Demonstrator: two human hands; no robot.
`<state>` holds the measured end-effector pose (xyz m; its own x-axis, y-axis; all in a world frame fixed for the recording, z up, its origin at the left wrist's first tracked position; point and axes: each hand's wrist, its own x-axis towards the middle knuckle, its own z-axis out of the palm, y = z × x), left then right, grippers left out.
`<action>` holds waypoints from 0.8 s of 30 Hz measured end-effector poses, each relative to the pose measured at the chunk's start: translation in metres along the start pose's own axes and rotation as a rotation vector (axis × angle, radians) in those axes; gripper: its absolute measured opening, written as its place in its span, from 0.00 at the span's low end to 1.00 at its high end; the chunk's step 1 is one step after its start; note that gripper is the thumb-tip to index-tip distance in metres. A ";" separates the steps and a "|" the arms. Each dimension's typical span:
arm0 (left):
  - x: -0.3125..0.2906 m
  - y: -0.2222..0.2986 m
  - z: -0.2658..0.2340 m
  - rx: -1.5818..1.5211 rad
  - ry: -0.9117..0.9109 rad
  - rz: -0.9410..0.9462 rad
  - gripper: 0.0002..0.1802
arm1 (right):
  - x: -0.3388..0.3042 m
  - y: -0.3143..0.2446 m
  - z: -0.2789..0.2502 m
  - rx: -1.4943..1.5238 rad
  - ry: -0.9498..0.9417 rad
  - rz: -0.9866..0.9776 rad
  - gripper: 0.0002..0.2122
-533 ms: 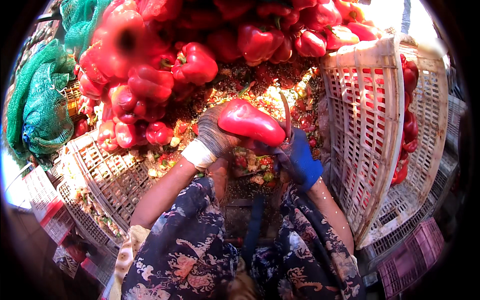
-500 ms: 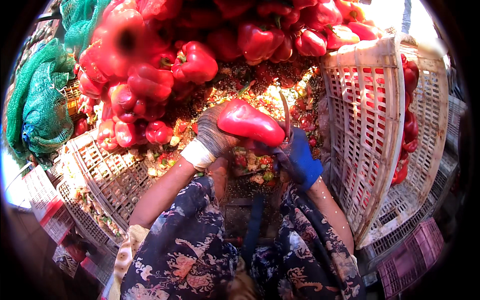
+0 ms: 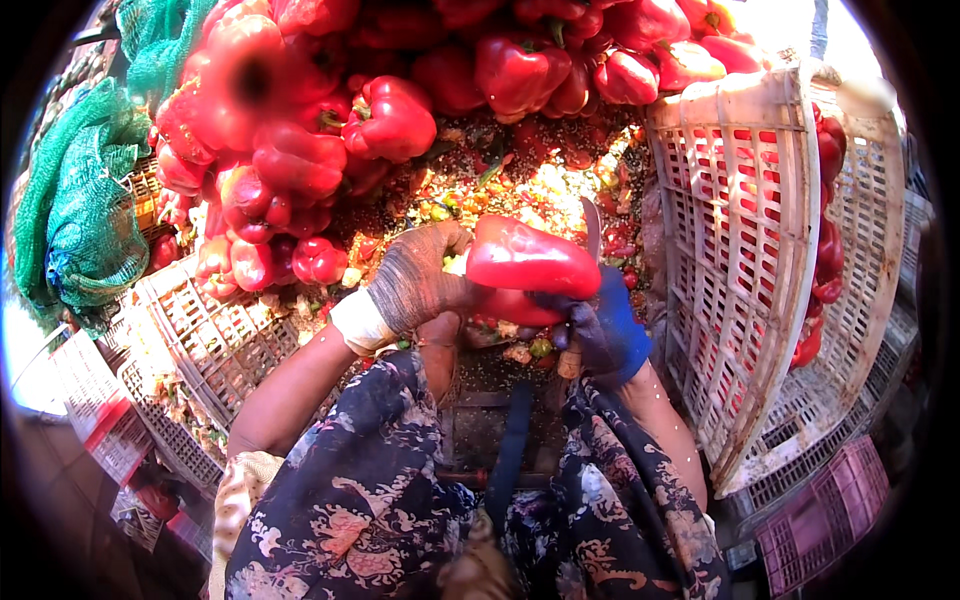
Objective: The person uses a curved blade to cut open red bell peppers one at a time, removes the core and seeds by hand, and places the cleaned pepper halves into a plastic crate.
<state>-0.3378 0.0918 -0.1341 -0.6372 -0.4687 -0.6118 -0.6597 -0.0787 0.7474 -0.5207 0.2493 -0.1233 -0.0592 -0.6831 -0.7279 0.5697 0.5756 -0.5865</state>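
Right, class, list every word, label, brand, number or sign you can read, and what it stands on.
No text can be read.
White-and-red panel, lower left: fine marks, perhaps print, too small and blurred to read.
Held red pepper and tall white crate: no lettering visible.

Left hand point(image 3: 415, 283) in grey, white cuff point(image 3: 361, 322); right hand point(image 3: 610, 340) in blue — 2 mismatched gloves point(image 3: 628, 335) — dark floral clothing point(image 3: 350, 490).
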 end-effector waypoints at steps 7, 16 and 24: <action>0.020 -0.006 0.016 0.439 -0.012 0.151 0.33 | 0.006 0.011 0.006 -0.170 0.196 -0.065 0.17; 0.015 -0.016 -0.031 0.825 0.133 -0.254 0.36 | -0.002 0.022 -0.015 -0.419 0.342 -0.371 0.19; -0.009 -0.027 -0.014 0.118 0.141 0.046 0.22 | 0.008 0.010 -0.011 -0.226 0.318 -0.082 0.19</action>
<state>-0.3090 0.0862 -0.1448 -0.6110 -0.5885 -0.5295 -0.6790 0.0457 0.7327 -0.5241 0.2546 -0.1387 -0.3686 -0.5780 -0.7281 0.3602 0.6332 -0.6850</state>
